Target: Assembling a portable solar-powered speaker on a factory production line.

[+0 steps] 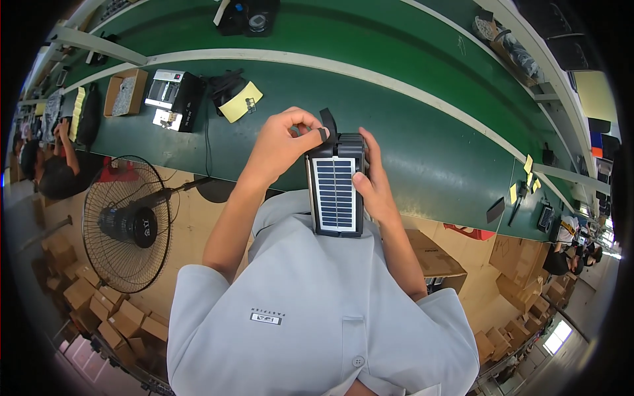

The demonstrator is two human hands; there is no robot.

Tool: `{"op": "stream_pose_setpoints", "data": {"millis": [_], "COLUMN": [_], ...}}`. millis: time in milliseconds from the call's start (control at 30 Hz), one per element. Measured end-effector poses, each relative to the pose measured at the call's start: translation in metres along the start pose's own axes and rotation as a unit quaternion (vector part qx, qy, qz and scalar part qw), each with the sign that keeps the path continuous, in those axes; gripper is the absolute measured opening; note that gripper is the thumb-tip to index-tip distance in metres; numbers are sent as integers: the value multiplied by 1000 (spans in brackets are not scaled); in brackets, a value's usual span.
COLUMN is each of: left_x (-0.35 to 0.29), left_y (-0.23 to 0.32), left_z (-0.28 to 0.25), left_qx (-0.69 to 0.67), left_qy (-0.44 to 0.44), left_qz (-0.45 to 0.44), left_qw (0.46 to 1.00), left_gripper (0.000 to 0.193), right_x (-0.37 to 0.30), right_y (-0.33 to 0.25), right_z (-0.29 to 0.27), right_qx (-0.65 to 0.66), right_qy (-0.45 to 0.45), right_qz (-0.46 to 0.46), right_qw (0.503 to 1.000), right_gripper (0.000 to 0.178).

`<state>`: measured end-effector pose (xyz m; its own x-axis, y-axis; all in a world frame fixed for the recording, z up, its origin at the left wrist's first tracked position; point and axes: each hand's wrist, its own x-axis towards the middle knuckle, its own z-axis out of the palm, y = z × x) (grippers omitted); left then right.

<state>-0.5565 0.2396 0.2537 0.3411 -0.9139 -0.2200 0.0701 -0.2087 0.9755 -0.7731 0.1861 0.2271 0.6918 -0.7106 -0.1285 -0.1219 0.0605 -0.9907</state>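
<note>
A black box-shaped device with a solar panel (335,195) on its face is held upright against my front, at the near edge of the green workbench. My right hand (375,191) is closed around its right side, thumb on the panel's edge and fingers behind. At the device's upper left corner, a short black strap (329,121) sticks up. My left hand (285,140) is closed in a pinch on this strap, the thumb and curled fingers together. The fingertips partly hide where the strap meets the device.
On the green bench (436,165) at left stand a black-and-silver machine (175,99), an open carton (125,92) and a yellow sheet (240,102). A black fan (127,224) stands left of me. Cartons (432,254) are on the floor. Other people sit at both far sides.
</note>
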Motion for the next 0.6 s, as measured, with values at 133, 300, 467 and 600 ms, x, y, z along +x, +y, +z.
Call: {"op": "stream_pose_setpoints", "data": {"millis": [133, 300, 467, 600], "left_x": [3, 4, 0, 0], "left_y": [0, -2, 1, -2], "left_z": [0, 1, 1, 2], "left_qx": [-15, -49, -44, 16], "left_qy": [-13, -31, -43, -16], "left_qz": [-23, -48, -64, -51], "left_qw": [1000, 997, 996, 998], "left_gripper": [15, 13, 12, 13], "right_x": [0, 1, 2, 2], "right_y": [2, 3, 2, 3], "right_z": [-1, -1, -1, -1], "right_qx": [10, 18, 28, 21], "right_qy": [-2, -7, -10, -10], "right_qz": [5, 12, 20, 15], "right_qw": [1000, 1000, 999, 1000], "right_gripper": [84, 84, 84, 83]}}
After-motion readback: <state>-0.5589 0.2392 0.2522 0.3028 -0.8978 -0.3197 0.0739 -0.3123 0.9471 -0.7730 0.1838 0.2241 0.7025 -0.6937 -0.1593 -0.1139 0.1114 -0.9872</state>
